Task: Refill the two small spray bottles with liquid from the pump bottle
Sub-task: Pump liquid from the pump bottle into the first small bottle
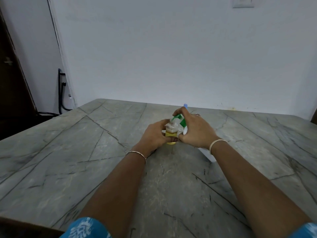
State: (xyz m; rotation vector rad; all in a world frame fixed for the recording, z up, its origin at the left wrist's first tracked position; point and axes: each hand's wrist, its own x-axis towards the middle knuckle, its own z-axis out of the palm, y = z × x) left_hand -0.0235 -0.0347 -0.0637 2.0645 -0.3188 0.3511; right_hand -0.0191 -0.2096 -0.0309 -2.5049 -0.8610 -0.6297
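Note:
A small clear spray bottle [171, 133] with yellow liquid in its lower half stands uncapped on the stone table [85, 152], and my left hand [154, 134] is wrapped around it. My right hand [195, 129] grips the pump bottle [183, 125], whose green pump head is tilted so its nozzle sits over the small bottle's open neck. The pump bottle's white body is mostly hidden behind my right hand. A pale blue cap [185, 105] pokes up just behind my right hand; what it belongs to is hidden.
A white flat object [208, 156] lies on the table under my right wrist. The table meets a pale wall at the back. Black cables [60, 93] hang in the left corner beside a dark door.

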